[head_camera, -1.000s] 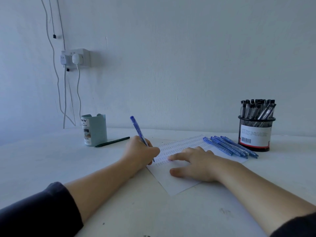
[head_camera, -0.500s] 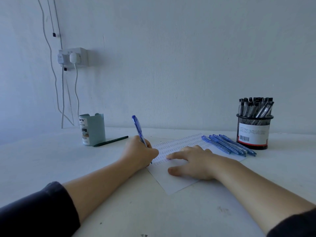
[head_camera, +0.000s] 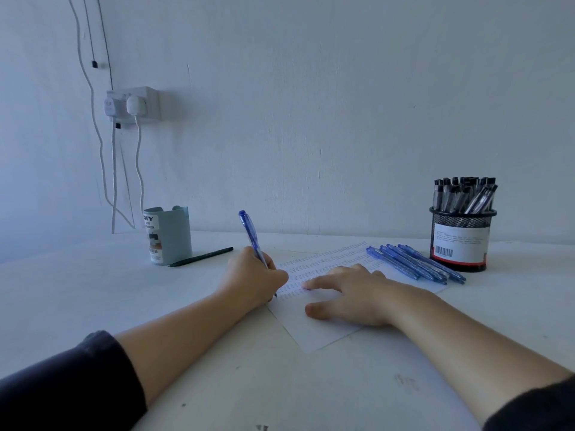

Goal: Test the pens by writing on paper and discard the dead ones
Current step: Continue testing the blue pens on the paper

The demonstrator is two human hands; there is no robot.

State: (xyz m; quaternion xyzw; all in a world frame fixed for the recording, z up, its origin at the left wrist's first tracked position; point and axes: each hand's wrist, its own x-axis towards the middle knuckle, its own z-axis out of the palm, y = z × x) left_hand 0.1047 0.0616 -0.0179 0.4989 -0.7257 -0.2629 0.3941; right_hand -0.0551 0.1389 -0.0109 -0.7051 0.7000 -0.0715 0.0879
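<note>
Your left hand (head_camera: 253,276) pinches the blue pen (head_camera: 252,236), tip on the paper (head_camera: 317,337) mid-table; your right hand (head_camera: 348,293), fingers flat and relaxed, pins the sheet against sliding while you write.

The left hand (head_camera: 253,279) hides the blue pen (head_camera: 251,234)'s lower barrel; the rows of marks on the paper (head_camera: 314,337) are too small to read.

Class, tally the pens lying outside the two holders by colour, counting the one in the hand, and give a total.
Blue pen in the left hand: 1
Blue pens lying on the paper: 4
Dark pen beside the pale holder: 1
Total: 6
</note>
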